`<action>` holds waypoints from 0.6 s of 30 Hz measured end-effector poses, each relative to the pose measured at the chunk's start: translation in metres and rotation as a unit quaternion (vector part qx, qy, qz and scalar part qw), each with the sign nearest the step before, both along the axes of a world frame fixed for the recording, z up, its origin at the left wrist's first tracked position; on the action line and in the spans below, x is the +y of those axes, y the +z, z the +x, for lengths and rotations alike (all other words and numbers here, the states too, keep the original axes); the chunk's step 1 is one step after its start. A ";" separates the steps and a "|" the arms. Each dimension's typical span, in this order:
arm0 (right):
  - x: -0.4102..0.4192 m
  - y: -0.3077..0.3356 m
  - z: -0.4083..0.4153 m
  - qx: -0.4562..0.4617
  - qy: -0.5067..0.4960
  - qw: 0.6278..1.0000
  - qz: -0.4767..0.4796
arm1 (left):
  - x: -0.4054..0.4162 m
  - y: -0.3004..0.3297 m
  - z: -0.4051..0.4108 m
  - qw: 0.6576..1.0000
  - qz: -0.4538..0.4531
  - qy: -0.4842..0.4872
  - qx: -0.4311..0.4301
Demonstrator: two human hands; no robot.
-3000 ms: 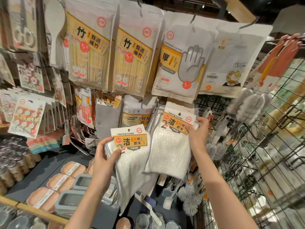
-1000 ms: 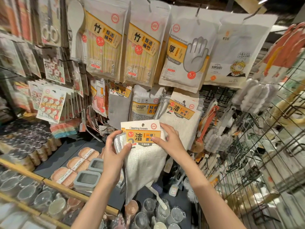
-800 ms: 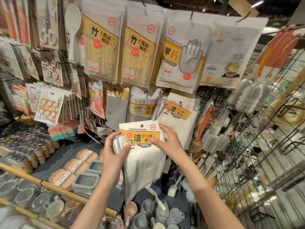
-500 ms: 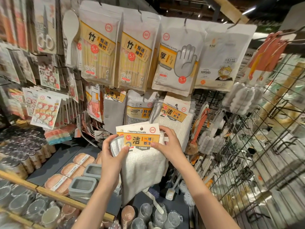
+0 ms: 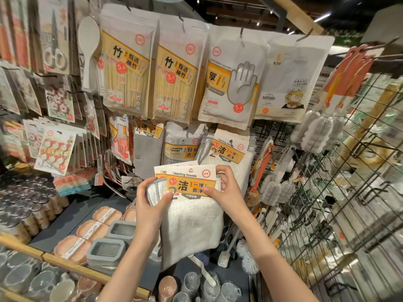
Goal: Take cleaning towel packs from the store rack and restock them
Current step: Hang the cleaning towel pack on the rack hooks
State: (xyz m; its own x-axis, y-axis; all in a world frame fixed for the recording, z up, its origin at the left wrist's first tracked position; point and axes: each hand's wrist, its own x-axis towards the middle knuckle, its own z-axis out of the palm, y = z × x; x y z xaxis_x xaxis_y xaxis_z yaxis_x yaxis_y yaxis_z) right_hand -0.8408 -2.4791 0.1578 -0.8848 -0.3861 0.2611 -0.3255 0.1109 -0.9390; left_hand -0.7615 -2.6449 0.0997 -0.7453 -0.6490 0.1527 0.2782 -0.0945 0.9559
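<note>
I hold a small stack of cleaning towel packs (image 5: pixel 192 223), white cloths with white-and-orange header cards, in front of the rack at chest height. My left hand (image 5: pixel 150 205) grips the stack's left edge, thumb on the front card. My right hand (image 5: pixel 226 190) pinches the right side of the front card, fingers curled over the top corner. A second card peeks out behind the front one. More cleaning towel packs (image 5: pixel 229 151) hang on a rack hook just above and behind my right hand.
Bamboo chopstick packs (image 5: pixel 128 73), a disposable gloves pack (image 5: pixel 231 83) and cleaning sponge packs (image 5: pixel 183 144) hang around the hook. A black wire grid (image 5: pixel 340 192) with brushes stands at right. Grey boxes (image 5: pixel 109 249), wrapped dishes and glass cups fill the shelves below.
Three seconds ago my right hand held a pack on the hook. It has since come down onto the stack, and both hands have kept hold of it with little movement over the last second.
</note>
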 end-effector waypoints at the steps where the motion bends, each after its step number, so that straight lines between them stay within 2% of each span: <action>1: 0.001 0.001 -0.001 -0.011 0.004 1.000 -0.010 | 0.001 0.000 -0.002 1.000 -0.003 -0.002 0.004; 8: 0.013 0.000 -0.016 -0.051 -0.031 0.997 -0.049 | 0.004 0.009 -0.014 0.998 -0.046 -0.012 0.030; 18: 0.034 0.001 -0.052 -0.056 -0.128 0.985 -0.102 | -0.004 0.008 -0.025 0.998 -0.046 -0.012 0.038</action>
